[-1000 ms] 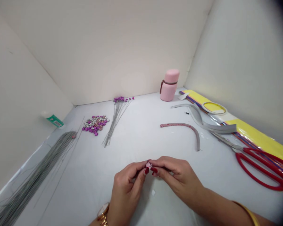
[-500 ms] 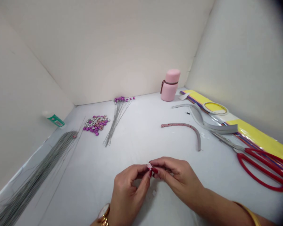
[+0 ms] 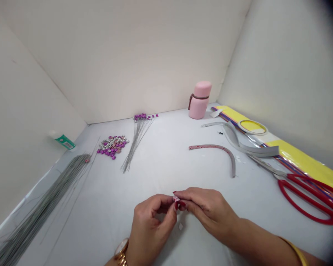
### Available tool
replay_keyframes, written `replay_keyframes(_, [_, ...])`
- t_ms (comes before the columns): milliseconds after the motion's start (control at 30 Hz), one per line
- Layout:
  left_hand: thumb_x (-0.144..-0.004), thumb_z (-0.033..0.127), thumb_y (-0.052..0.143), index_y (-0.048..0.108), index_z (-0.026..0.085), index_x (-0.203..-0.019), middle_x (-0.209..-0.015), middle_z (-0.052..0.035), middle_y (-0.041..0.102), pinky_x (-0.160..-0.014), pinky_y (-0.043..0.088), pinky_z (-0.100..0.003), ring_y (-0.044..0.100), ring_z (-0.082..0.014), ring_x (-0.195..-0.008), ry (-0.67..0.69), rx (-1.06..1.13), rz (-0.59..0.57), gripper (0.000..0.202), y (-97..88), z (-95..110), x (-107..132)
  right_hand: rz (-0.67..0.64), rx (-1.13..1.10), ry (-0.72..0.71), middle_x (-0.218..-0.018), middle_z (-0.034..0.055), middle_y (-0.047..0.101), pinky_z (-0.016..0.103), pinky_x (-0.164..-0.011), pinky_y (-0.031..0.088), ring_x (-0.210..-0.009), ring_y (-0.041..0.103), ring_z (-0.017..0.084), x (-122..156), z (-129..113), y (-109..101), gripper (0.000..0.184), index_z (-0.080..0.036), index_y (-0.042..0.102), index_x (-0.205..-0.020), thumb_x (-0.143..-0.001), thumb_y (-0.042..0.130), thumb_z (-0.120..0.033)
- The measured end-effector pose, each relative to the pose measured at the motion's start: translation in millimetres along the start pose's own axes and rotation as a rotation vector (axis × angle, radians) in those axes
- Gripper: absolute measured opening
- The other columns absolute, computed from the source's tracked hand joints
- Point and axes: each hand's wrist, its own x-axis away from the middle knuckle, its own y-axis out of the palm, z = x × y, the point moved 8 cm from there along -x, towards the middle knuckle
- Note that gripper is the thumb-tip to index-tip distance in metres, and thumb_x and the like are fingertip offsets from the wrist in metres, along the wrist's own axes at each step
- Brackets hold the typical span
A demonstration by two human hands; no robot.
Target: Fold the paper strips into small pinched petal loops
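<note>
A small pink piece (image 3: 176,199) is held over the worktop (image 3: 161,162), nearer the wearer than the curved pink strip (image 3: 211,146) and to its left. It is pinched by the left hand (image 3: 154,218) and the right hand (image 3: 211,207), with the fingers of both closed on it, so its shape is mostly hidden. A white scrap (image 3: 181,226) can be seen lying beneath the hands, also on the strip's near side. To the left of the strip, a purple-tipped wire bunch (image 3: 131,153), a bead pile (image 3: 111,152) and, farthest out, a thick wire bundle (image 3: 55,190) are laid. Behind the strip, a pink flask (image 3: 199,106) is stood upright. To its right, red-handled scissors (image 3: 280,174), a grey band (image 3: 262,151) and a yellow packet (image 3: 296,155) are placed, with a ring-shaped roll (image 3: 252,133) rested on the packet.
</note>
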Motion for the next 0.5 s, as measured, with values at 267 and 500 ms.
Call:
replay_keyframes(267, [-0.073, 0.012, 0.056, 0.064, 0.016, -0.070, -0.060, -0.0007, 0.067, -0.052, 0.050, -0.020, 0.062, -0.0120, -0.052, 0.118, -0.206, 0.083, 0.009, -3.7, 11.8, 0.7, -0.020, -0.072, 0.083, -0.081, 0.0024, 0.069, 0.022, -0.067, 0.051, -0.072, 0.064, 0.013, 0.2, -0.4, 2.5, 0.022, -0.020, 0.061, -0.097, -0.084, 0.044, -0.012])
replay_keyframes(500, [-0.071, 0.011, 0.054, 0.062, 0.015, -0.066, -0.055, -0.0020, 0.065, -0.049, 0.048, -0.024, 0.060, -0.0148, -0.050, 0.237, -0.414, 0.159, 0.011, -4.8, 24.5, 3.5, 0.043, 0.089, -0.042, -0.084, 0.0077, 0.069, 0.028, -0.069, 0.052, -0.076, 0.064, 0.017, 3.5, -10.7, 7.2, 0.025, -0.015, 0.059, -0.099, -0.085, 0.039, -0.011])
